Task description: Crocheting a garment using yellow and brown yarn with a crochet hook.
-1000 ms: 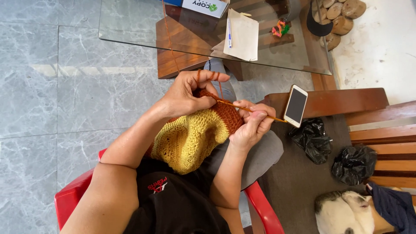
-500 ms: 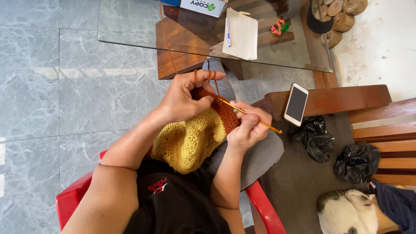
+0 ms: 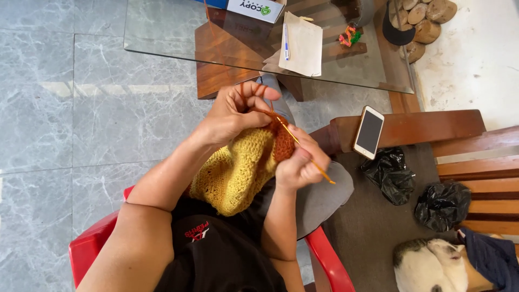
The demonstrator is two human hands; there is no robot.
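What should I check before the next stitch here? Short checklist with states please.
1. Right hand grips the hook: ok.
2. Left hand holds the yarn over raised fingers: ok.
3. Hook tip in the orange edge: cannot tell, the tip is hidden.
4. Yellow knit piece rests on the lap: ok.
5. Phone on the wooden bench arm, close to its edge: not ok.

Mustard-yellow crochet piece [image 3: 235,173] with rust-orange edge; orange hook [image 3: 303,147]; red chair [image 3: 94,246]
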